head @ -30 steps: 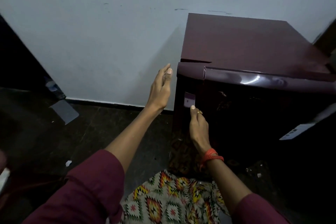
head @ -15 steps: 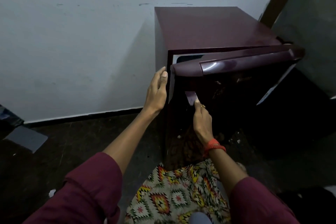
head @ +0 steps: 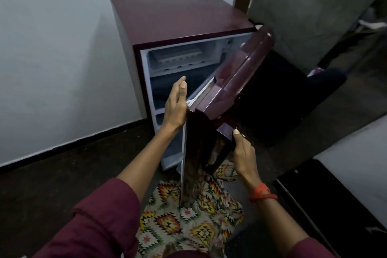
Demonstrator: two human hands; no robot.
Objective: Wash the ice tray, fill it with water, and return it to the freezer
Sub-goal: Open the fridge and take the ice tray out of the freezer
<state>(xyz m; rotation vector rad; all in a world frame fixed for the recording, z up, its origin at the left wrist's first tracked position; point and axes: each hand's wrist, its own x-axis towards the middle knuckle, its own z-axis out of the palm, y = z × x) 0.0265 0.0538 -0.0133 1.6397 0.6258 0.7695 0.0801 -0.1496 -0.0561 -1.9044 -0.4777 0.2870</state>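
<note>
While the maroon fridge (head: 178, 16) stood with its door (head: 236, 73) partly open, the left hand (head: 176, 104) lay flat against the door's inner edge, fingers straight and together, holding nothing. The right hand (head: 244, 151) gripped the door handle (head: 225, 134) from the outer side, thumb pressed on top, other fingers mostly hidden. The white ice tray (head: 178, 55) sat in the freezer compartment (head: 211, 48) at the fridge's top, well apart from both hands. The dim shelves below were unreadable. A patterned cloth (head: 188, 216) showed beneath the door. An orange thread band (head: 262, 194) circled the right wrist.
</note>
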